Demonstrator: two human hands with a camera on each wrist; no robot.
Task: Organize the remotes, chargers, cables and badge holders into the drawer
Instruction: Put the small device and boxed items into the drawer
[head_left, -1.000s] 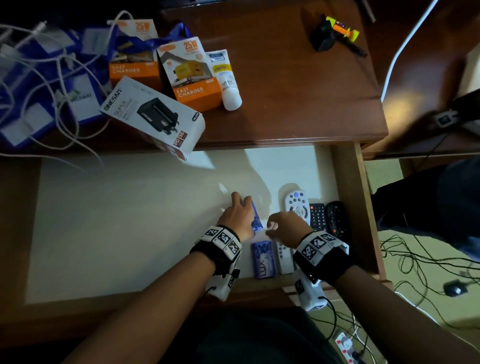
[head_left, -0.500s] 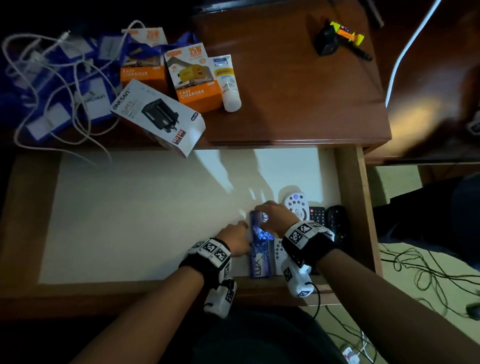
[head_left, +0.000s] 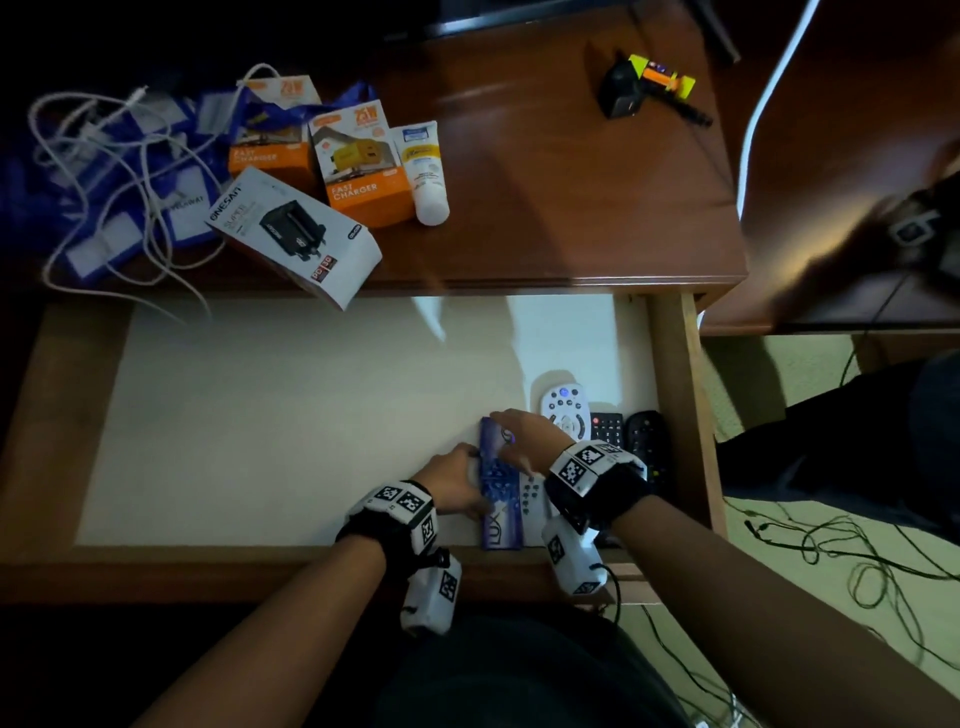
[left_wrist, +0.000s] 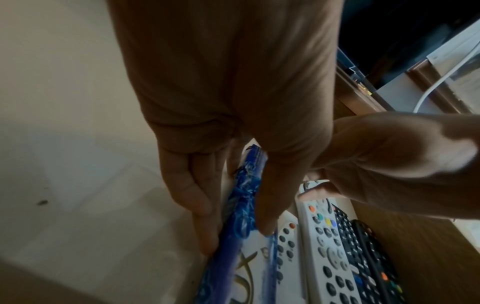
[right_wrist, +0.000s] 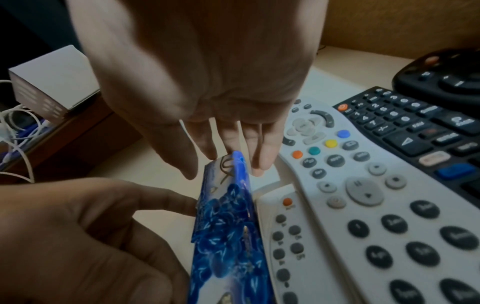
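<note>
A blue patterned box stands tilted on its long edge on the drawer floor, just left of the small white remote. My left hand pinches its near part, thumb on top and fingers on the left side. My right hand has straight fingers touching the box's far end. A second blue box marked LUX lies flat in front of it. A long white remote, a black remote and a rounded black remote lie side by side at the drawer's right wall.
On the desk behind the drawer are a white charger box overhanging the edge, two orange charger boxes, a cream tube, tangled white cables over blue badge holders, and a black plug. Wires trail on the floor.
The blue box, held up by my left hand a second ago, has come down toward me to the drawer floor beside the small white remote. My right hand has moved onto its far end.
</note>
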